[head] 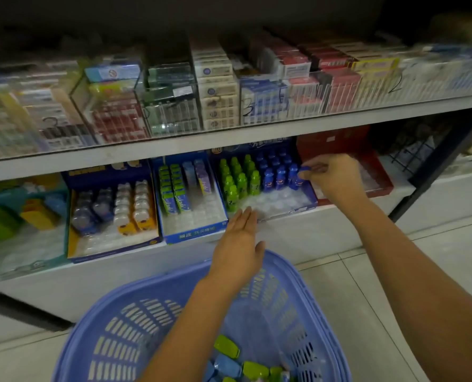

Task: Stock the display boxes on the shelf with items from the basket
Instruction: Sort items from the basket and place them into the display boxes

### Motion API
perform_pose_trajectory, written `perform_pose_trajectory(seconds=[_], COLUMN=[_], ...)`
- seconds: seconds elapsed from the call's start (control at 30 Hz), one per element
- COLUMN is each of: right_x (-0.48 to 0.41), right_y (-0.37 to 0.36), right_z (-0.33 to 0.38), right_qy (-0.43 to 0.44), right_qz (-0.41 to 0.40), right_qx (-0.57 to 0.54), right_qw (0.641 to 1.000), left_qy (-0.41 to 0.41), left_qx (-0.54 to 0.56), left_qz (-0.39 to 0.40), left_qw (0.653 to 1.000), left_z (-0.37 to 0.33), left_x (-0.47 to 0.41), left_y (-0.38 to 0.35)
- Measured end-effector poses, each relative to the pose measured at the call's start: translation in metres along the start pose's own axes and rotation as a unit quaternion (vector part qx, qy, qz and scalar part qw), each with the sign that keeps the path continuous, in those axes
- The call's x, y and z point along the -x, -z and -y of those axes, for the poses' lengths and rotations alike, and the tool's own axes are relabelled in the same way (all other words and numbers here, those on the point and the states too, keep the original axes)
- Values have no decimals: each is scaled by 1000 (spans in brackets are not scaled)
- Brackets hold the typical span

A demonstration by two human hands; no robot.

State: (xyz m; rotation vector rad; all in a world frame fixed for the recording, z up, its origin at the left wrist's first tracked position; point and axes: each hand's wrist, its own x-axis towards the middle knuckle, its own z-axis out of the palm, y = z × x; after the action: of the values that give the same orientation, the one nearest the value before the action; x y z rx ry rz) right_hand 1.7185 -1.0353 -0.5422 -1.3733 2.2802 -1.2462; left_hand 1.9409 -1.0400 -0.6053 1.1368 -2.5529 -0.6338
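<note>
Room: a dim shop aisle, blurred toward the edges of the view.
Floor: pale glossy tiles (pixel 381 285) with thin joints, running under the shelf unit.
Frame: a dark post (pixel 436 166) stands at the unit's right end, with a wire rack (pixel 411 150) behind it.
Upper shelf: a white board (pixel 174 150) carries clear cases (pixel 171 106) packed with small cartons in red, white, blue and green. Some case fronts bear handwritten numbers.
Lower shelf: a white ledge (pixel 298 232) holds a row of open boxes side by side: a teal box (pixel 22 216) at far left, a yellow-sided box (pixel 113 252), a blue-fronted box (pixel 193 232) and a red box (pixel 339 142) at far right.
Display box: the blue box (pixel 309 205) between the blue-fronted and red ones holds green bottles (pixel 237 180) on its left and blue bottles (pixel 276 172) on its right. The front of its clear tray (pixel 279 199) is unfilled.
Right hand: the hand (pixel 331 175) pinches a single blue bottle (pixel 304 170) between thumb and fingertips at the display box's right side, just beside the standing blue ones.
Left hand: the hand (pixel 240 238) has straight fingers held close together and holds nothing. It lies between the basket's far rim and the display box's front edge.
Basket: a lilac slotted basket (pixel 113 340) sits nearest the camera below the shelf front, with green and blue packs (pixel 226 346) lying at its bottom.
</note>
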Motion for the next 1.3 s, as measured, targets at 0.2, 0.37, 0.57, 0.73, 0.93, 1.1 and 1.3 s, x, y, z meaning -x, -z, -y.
perform_pose_trajectory(seconds=[0.2,0.37,0.57,0.73,0.93,1.1,1.3], right_x=[-20,-40,-35,-22,47,141,207], right_y=[-7,-3,-10,-7,-31,-109,-165], right_z=[-15,-7,-9,7,40,25,-46], right_qy=[32,-16,-75,-45,86,95,-27], right_qz=[38,153,152,153,182,505,648], right_qx=[53,163,123,197,138,243,319], right_qw=[997,975,978,967,970,823,691], left_qy=[-8,-13,-18,-9,-5,151,196], left_qx=[-50,-60,-64,-39,128,58,1], left_qz=[-8,-15,-12,28,-51,219,388], left_qw=[999,998,998,999,990,962,901], left_z=[9,10,11,5,20,73,124], left_x=[2,1,1,-1,39,99,164], left_y=[-16,-19,-20,-10,-20,-75,-121])
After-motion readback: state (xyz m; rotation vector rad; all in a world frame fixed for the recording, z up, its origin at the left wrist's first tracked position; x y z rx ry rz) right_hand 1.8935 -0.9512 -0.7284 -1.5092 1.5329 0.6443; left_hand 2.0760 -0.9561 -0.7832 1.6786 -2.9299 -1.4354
